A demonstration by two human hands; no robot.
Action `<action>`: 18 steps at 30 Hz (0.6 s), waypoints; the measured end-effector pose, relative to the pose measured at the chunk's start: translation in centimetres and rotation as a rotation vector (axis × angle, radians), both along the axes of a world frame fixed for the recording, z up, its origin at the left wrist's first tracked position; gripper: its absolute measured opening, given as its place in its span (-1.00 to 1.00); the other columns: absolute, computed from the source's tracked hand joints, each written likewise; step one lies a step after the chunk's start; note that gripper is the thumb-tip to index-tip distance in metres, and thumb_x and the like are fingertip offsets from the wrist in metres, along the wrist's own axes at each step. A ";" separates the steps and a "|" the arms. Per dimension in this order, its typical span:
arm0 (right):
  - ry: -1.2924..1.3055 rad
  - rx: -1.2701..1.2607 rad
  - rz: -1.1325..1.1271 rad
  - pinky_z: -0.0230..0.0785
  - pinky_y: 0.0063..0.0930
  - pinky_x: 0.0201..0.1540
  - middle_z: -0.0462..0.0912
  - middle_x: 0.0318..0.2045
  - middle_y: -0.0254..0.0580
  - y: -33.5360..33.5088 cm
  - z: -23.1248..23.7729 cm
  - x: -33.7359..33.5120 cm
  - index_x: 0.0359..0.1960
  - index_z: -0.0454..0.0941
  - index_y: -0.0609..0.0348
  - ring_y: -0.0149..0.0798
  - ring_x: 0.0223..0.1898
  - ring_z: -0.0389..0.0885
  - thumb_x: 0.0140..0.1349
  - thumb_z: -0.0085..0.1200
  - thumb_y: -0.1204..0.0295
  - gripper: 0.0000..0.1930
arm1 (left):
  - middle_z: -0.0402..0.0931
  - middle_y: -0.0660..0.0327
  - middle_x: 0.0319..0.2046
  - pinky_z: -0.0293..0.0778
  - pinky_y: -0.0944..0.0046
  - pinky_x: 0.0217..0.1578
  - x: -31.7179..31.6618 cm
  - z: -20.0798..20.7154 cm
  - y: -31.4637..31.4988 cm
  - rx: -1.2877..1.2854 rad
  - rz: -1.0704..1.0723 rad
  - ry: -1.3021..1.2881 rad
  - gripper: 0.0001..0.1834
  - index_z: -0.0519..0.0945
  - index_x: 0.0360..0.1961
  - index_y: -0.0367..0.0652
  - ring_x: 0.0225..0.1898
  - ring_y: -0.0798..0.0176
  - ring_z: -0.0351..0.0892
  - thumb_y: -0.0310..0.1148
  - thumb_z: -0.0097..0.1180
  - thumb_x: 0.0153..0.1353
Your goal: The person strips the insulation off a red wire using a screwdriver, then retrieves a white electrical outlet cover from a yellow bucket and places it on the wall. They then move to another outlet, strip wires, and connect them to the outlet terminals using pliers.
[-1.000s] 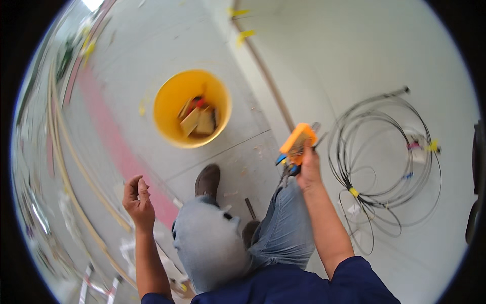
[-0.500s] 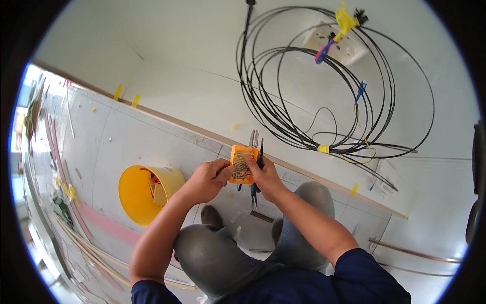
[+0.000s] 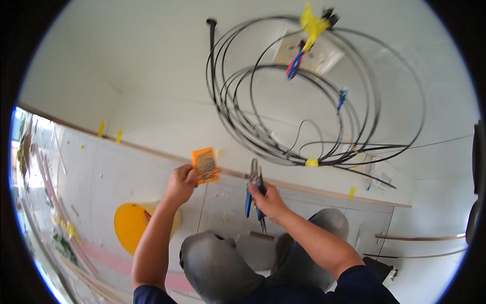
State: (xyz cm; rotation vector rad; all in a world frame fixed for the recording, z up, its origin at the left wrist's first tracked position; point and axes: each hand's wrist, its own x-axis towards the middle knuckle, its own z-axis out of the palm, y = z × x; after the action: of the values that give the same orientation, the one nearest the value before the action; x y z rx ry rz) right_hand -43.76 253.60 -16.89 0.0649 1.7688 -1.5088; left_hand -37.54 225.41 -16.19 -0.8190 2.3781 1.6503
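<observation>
My left hand (image 3: 180, 186) pinches an orange, flat open box (image 3: 205, 166) by its near left edge, with many small grey screws or nails inside it. To the right, my right hand (image 3: 271, 202) is closed around blue-handled pliers (image 3: 253, 172), their metal jaws pointing away from me. A slim dark tool lies alongside the pliers in the same grip; its kind is unclear. The box and pliers are apart, both held above the near edge of a white surface. A large coil of black cable (image 3: 298, 163), bound with yellow tape, lies beyond my right hand.
A pale socket plate (image 3: 324, 58) sits within the coil, near blue and red wire ends. On the floor at left stands a yellow bucket (image 3: 129, 228). Long strips and debris lie farther left. My bent knees (image 3: 215, 261) are below my hands. A brown-edged white ledge (image 3: 152, 148) crosses the view.
The orange box, earlier between both hands, has moved left with my left hand. My right hand has let go of it and keeps the pliers. The whole view has shifted somewhat.
</observation>
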 end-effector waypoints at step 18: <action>1.123 0.884 0.783 0.62 -0.20 -0.33 0.47 0.03 0.03 -12.2 -1.9 -7.2 -0.03 0.52 0.23 -0.09 -0.09 0.66 0.30 0.16 0.35 -0.72 | 0.60 0.17 -0.54 0.45 0.31 -0.53 -0.7 -5.6 -7.7 -0.036 0.296 0.060 -0.62 0.64 -0.19 -0.38 -0.60 0.37 0.51 -0.17 0.20 0.38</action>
State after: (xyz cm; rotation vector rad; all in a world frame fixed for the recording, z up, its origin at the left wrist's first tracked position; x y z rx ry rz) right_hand -50.92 241.38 -18.84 -1.0772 2.6934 -0.0210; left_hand -38.22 217.71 -21.79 -1.1941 2.4279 1.7599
